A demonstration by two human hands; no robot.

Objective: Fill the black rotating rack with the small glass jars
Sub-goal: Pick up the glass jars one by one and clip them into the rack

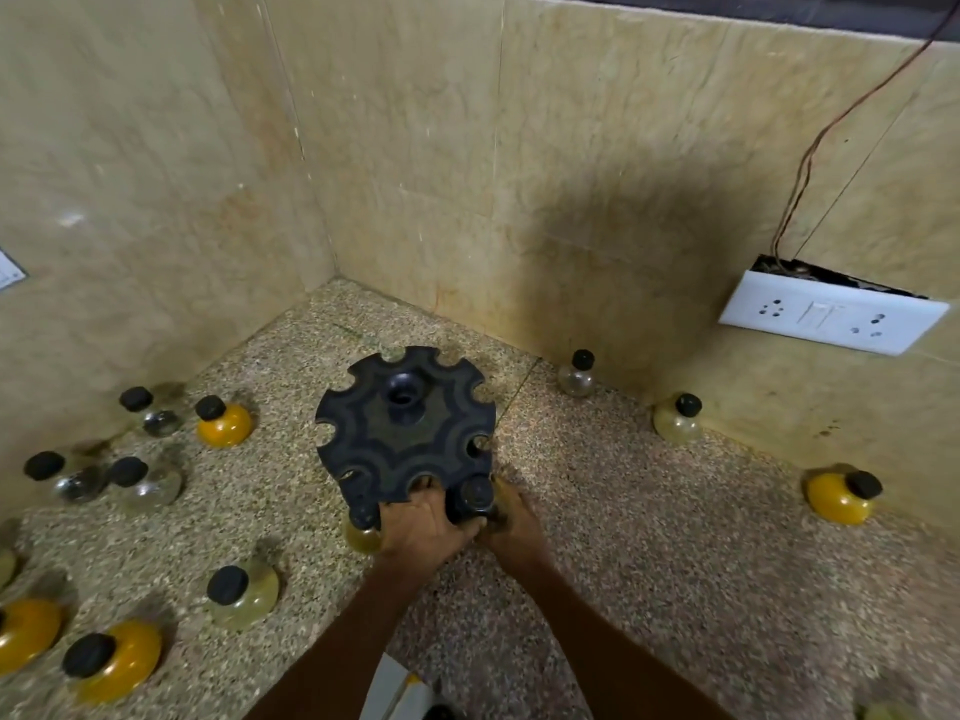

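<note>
a: where's the black rotating rack (405, 423)?

b: on the speckled desk (649, 537) in the corner of the tiled walls, just beyond both hands. its near rim touches them.

a: and the fingers?

b: the left hand (418, 527) is curled over the near edge of the rack, fingers hooked at a notch. i'd judge it's steadying the rack so it won't spin. the right hand (511, 517) is wrapped around a small jar (475, 498) with a black cap, holding it at a notch just right of the left hand. whether the jar's neck is fully seated, i can't tell.

a: any jars already in?

b: one pale jar (363, 527) hangs or sits at the rim just left of the left hand; which it is, i can't say. most of the other notches look open.

a: the rest of the jars?

b: scattered. clear ones and a yellow jar (224, 420) well to the left of the hands, more yellow and pale ones nearer the person on that side. to the right, a clear jar (577, 374) and a pale one (678, 418) stand by the wall, another yellow one (841, 496) farther out.

a: so early days?

b: i'd say so. spread out like that, each one needs its own reach.
</note>
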